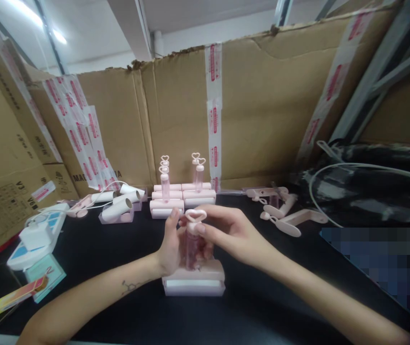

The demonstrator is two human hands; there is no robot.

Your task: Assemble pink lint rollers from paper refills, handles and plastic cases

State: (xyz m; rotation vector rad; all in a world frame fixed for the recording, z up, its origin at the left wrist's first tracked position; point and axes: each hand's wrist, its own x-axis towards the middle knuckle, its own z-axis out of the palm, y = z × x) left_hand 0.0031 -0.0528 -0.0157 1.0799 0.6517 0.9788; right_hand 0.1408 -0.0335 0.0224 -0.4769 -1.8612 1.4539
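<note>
- In the middle of the frame, low down, a pink roller (193, 279) stands on the black surface (262, 306).
- The left hand (170, 247) wraps around its clear handle (191, 247), grip closed on it.
- The right hand (233, 234) pinches the pink heart top (195, 215) with its fingertips.
- Behind, more finished rollers (182, 191) stand in a bunch.
- Loose pink handles (284, 213) lie to the right, paper rolls (120, 203) to the left.
- Cardboard boxes (262, 105) fill the back.

Finished rollers (182, 194) stand behind the hands; loose handles (284, 213) lie right.
</note>
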